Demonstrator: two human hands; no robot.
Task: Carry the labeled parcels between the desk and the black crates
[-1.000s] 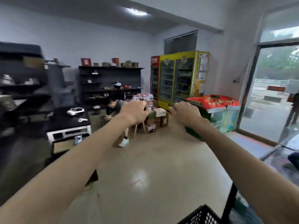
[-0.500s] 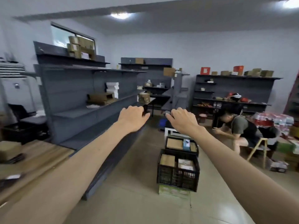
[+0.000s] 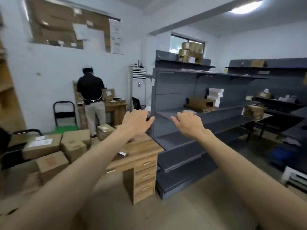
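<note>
Beige floor tiles [image 3: 191,211] stretch bare in front of the wooden desk [image 3: 144,146], and this free strip runs along the grey shelving unit [image 3: 191,130] that stands just beside the desk's right edge. I hold both arms stretched forward at the same height. My left hand [image 3: 135,122] is above the far part of the desk, its fingers [image 3: 142,113] spread and relaxed, gripping nothing. My right hand [image 3: 189,124] is in front of the shelving unit, near the front edge of one shelf, also with loose fingers that hold nothing. Between the two hands there is a small gap.

Labeled parcels [image 3: 54,146] lie in a pile to the left of the desk, some with white labels on top; I cannot tell what they rest on. One small flat item with a white label [image 3: 122,153] lies on the desk, close to my left forearm. The desk's front corner with three drawers [image 3: 146,175] points toward me. Behind the desk, near the white wall, a person in a black shirt [image 3: 91,95] stands with the back to me at another wooden desk [image 3: 116,110], next to a black folding trolley [image 3: 64,113].
</note>
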